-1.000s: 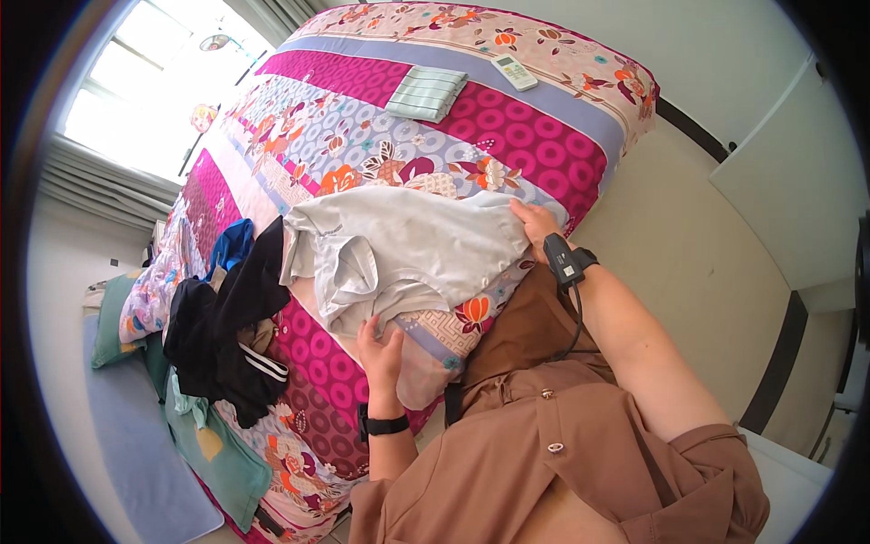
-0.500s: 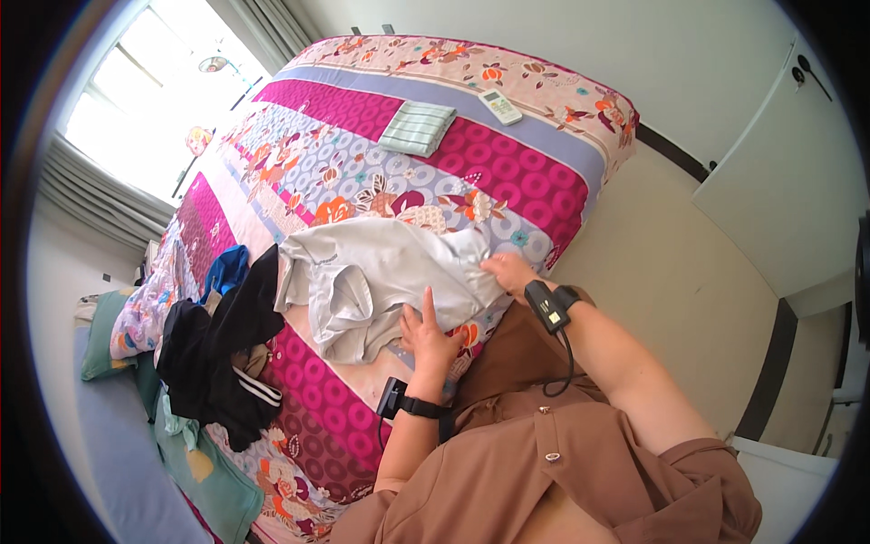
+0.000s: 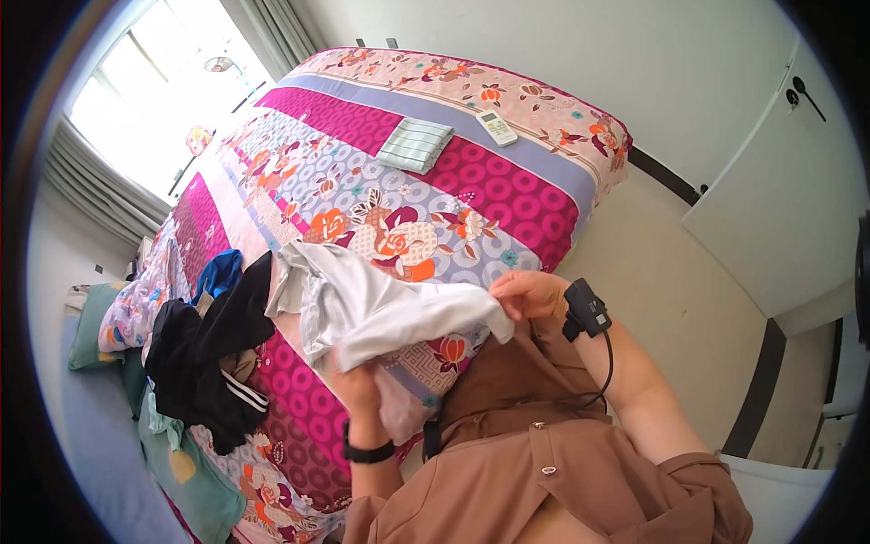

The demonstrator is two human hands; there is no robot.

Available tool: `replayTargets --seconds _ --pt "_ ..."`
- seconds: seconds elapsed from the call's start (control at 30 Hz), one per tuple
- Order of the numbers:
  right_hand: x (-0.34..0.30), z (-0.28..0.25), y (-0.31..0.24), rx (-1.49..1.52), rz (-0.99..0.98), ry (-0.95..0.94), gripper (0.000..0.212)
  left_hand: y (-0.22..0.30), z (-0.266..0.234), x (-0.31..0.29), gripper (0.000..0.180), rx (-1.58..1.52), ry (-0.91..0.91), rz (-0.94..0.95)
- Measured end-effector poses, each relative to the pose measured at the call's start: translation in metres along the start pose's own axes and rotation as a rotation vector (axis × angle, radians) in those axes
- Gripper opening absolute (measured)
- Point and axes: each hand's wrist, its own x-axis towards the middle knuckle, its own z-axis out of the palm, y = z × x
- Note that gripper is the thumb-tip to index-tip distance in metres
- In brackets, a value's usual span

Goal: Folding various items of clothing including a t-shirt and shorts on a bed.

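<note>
A white shirt (image 3: 381,313) lies across the near part of the bed, its right half drawn into a narrower, loosely folded strip. At the strip's right end, my right hand (image 3: 530,295) pinches the cloth between thumb and fingers. My left hand (image 3: 356,388) is at the shirt's near left edge; its fingers are smeared by motion and partly hidden by the cloth, so its grip does not show. A black garment with white stripes (image 3: 204,363) lies heaped just left of the shirt, with a blue cloth (image 3: 217,275) behind it.
The patterned bedspread (image 3: 535,204) carries a folded striped cloth (image 3: 415,145) and a white remote control (image 3: 496,128) farther back. Green pillows (image 3: 95,331) lie at the left. A pale floor (image 3: 643,263) and a white cabinet (image 3: 761,199) are at the right.
The shirt's near side has been gathered and turned over, so its opening no longer shows. My left hand has moved left and down; my right hand has shifted slightly right and nearer.
</note>
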Motion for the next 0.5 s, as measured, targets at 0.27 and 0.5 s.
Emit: replayTargets --seconds 0.27,0.5 --pt "0.04 0.007 0.018 -0.032 0.125 0.259 0.036 0.168 -0.051 -0.003 0.041 -0.161 0.05 0.494" --pt "0.106 0.05 0.057 -0.316 0.46 0.163 0.055 0.221 -0.035 -0.013 0.042 -0.304 -0.179 0.482"
